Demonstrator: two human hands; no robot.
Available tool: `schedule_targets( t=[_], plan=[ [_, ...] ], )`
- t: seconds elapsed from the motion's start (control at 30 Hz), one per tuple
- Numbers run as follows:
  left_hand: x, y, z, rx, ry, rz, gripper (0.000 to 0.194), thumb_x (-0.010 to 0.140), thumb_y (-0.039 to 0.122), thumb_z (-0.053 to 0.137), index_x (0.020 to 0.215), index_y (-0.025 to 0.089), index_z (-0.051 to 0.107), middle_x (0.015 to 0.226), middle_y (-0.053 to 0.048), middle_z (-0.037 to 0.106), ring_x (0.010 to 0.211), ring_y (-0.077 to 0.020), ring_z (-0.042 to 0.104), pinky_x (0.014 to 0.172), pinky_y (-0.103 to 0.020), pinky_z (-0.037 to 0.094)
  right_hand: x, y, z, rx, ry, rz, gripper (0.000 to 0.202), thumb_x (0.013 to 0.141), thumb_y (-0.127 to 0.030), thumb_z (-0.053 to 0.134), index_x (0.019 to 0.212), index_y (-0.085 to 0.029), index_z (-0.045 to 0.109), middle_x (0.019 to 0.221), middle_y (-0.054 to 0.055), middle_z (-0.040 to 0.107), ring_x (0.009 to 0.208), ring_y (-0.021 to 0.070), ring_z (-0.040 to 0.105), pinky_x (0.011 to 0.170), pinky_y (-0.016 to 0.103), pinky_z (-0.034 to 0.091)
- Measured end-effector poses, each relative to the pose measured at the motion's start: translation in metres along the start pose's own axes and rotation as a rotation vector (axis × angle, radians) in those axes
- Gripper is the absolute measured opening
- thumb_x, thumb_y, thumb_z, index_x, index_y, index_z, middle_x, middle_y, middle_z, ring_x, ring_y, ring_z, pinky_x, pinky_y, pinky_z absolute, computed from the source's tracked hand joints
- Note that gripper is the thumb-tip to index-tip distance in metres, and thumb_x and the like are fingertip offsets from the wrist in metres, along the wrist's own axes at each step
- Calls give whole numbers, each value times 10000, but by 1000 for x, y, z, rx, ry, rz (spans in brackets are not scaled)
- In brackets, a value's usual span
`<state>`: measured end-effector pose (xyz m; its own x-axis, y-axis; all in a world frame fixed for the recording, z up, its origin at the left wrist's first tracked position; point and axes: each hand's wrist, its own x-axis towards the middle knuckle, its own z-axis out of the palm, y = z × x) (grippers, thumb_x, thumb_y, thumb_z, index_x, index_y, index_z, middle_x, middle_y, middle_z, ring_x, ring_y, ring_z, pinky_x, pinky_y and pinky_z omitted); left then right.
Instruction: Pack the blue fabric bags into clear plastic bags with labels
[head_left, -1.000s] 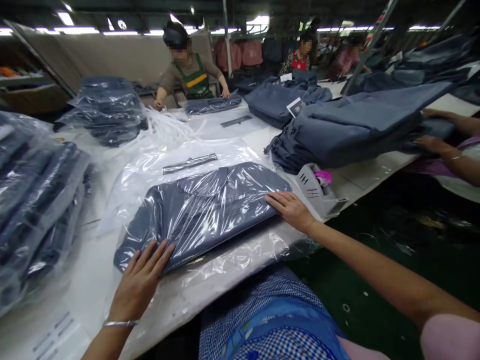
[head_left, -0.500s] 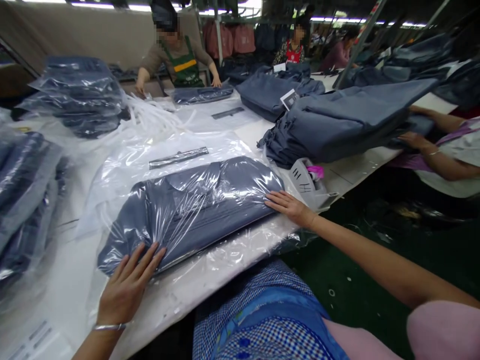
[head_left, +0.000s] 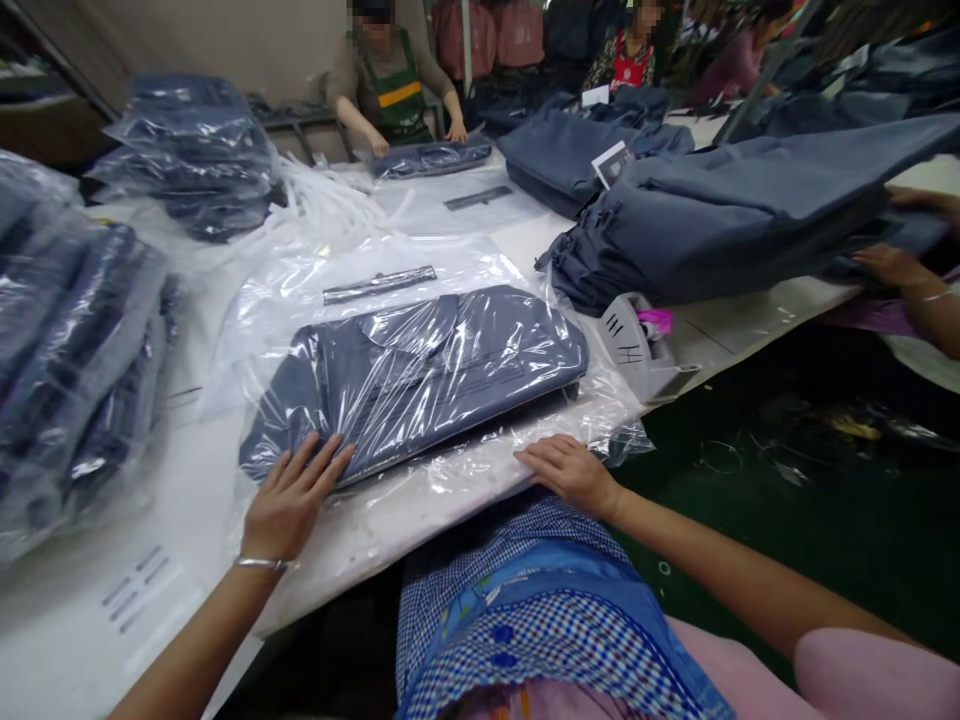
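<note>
A folded blue-grey bag (head_left: 442, 360) lies in a clear plastic wrapper on the white table (head_left: 360, 540). My left hand (head_left: 289, 500) rests on the wrapper at the bag's near left end, fingers spread. At the table's near edge, my right hand (head_left: 570, 475) touches loose clear plastic just below the bag's right part, its fingers extended and off the bag. Under and behind the bag are flat plastic bags (head_left: 480, 262) with a dark printed strip.
Wrapped bags are piled at the left (head_left: 75, 370) and back left (head_left: 195, 160). A grey-white bin (head_left: 637, 350) with a pink item stands right. Unwrapped bags (head_left: 735, 220) lie beyond it. Other people work at the back; a person's hands show at the far right.
My right hand has come off the bag's right end and moved down to the loose plastic at the table edge. My left hand stays on the bag. The camera view has shifted.
</note>
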<state>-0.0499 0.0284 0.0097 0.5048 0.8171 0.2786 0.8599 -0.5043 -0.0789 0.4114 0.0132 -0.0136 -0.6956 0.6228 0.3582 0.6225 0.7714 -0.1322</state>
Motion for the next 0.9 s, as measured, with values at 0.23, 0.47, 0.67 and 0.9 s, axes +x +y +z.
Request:
schedule_targets(
  t=[0.23, 0.47, 0.67, 0.9],
  plan=[
    [3, -1, -8, 37, -49, 18, 632, 933, 72, 303, 1493, 354, 221, 1523, -11, 382, 1445, -264, 260, 1143, -518, 338, -12, 22, -29, 95, 25, -101, 298, 950, -135, 461, 1118, -205, 697, 835, 63, 666, 776, 179, 559, 713, 308, 488],
    [3, 7, -5, 29, -25, -7, 637, 941, 61, 328, 1487, 372, 226, 1509, 2, 407, 1444, -247, 266, 1149, -505, 338, -47, -5, -40, 59, -19, -35, 313, 910, -159, 548, 1189, -242, 663, 1005, 51, 719, 914, 194, 633, 913, 406, 498],
    [4, 8, -11, 46, -59, 9, 609, 946, 81, 352, 1483, 354, 260, 1509, -8, 412, 1444, -248, 261, 1142, -505, 359, 52, -66, -16, 105, 151, -199, 506, 915, -224, 586, 1405, -268, 471, 1353, 29, 600, 1309, 219, 475, 1175, 490, 281],
    [3, 9, -4, 116, -46, 23, 610, 944, 72, 343, 1498, 315, 255, 1521, -11, 396, 1454, -263, 235, 1134, -515, 365, 162, -57, 28, -18, -43, -177, 859, 763, -354, 776, 1492, -252, 333, 1571, 126, 297, 1454, 386, 188, 1158, 620, 172]
  ],
)
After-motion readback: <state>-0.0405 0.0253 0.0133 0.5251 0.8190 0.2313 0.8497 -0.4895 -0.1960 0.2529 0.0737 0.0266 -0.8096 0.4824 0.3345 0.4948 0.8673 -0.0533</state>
